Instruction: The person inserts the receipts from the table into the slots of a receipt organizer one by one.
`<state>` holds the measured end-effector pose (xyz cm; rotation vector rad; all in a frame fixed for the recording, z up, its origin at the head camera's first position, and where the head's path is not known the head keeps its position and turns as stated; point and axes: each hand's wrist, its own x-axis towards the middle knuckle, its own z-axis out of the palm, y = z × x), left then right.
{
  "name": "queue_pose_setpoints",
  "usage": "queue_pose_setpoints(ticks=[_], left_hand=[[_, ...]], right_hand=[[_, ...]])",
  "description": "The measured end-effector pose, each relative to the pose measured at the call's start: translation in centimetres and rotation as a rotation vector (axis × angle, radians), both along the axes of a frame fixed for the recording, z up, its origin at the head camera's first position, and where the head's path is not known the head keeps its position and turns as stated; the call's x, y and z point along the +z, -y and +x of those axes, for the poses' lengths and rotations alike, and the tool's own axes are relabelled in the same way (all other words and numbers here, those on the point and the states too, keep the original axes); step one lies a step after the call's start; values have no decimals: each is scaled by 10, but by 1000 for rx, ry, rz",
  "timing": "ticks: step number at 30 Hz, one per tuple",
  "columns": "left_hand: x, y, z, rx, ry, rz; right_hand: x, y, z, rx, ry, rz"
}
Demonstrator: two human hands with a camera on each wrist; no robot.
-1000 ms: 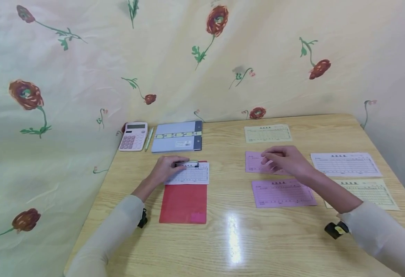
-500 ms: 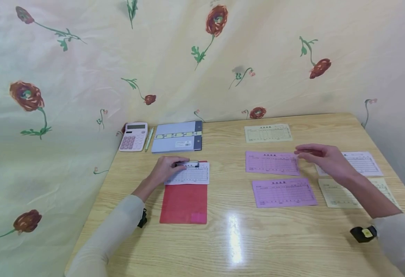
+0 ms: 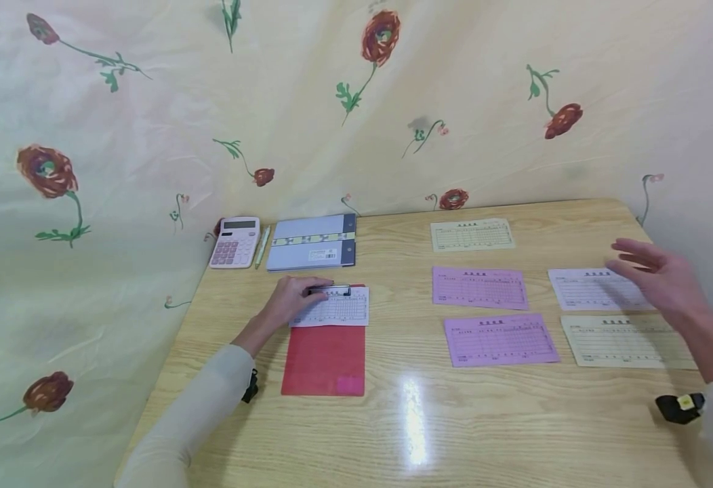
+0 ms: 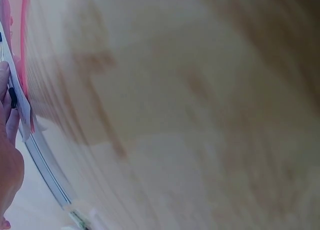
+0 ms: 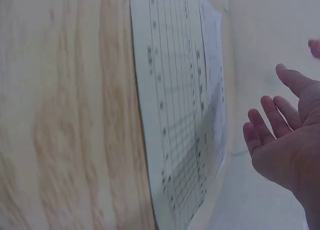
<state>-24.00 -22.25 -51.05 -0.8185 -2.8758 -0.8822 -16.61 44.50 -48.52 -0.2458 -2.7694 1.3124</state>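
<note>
Left hand [image 3: 291, 298]: pinches the clip [image 3: 347, 291] on the red board [image 3: 322, 359], left on the table [image 3: 332, 440]
Board slip [image 3: 339, 313]: white, far edge at the clip
Right hand [image 3: 667, 279]: fingers apart, nothing held, above the right slip [image 3: 582, 290]
Clipping: probably of slips to the board; next likely calls for lifting the right slip
Hidden: right slip's right end; print too small to read
</note>
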Motion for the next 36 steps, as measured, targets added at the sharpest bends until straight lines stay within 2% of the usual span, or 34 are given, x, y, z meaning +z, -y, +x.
queue_pose_setpoints(ticks=[5,9,14,19,22,26,36], left_hand=[[-1,1,0,-14,-14,2],[-2,1,0,-14,-28,12],[-1,1,-2,-13,-24,20],[-2,2,-2,-11,-11,12],[-1,2,-2,-6,-7,7],[-2,3,-2,-7,-13,7],[0,3,-1,-35,-45,9]], right_hand=[[-5,-21,0,-103,50,28],[-10,-35,-1,-131,74,48],[-21,-46,1,-135,72,44],[-34,-53,2,-156,52,106],[-39,-57,2,-164,44,144],[-43,-63,1,-169,44,145],[-51,-67,-4,-101,46,161]])
